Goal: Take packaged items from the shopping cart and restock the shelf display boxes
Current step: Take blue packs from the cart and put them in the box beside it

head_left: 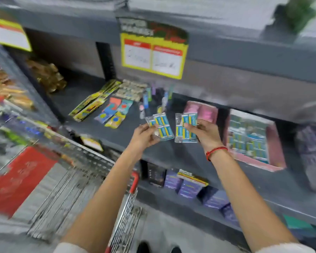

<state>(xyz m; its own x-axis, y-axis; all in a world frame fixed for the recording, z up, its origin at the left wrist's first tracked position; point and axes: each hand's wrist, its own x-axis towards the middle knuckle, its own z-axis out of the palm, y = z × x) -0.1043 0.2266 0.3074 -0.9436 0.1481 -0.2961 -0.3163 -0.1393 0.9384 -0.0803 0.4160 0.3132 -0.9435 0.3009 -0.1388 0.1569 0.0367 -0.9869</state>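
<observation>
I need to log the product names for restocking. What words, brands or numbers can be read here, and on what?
None can be read; the picture is motion-blurred.
Yellow hanging sign: print blurred.
Yellow tag at upper left: blurred.
Blue packets in left hand and right hand: lettering too small.
Pink display box: blurred.

One head cam – looks fwd and down from above both forearms, close to the shelf [117, 128] front edge; cart [91, 159] at lower left, floor at the bottom edge. Frame blurred.
</observation>
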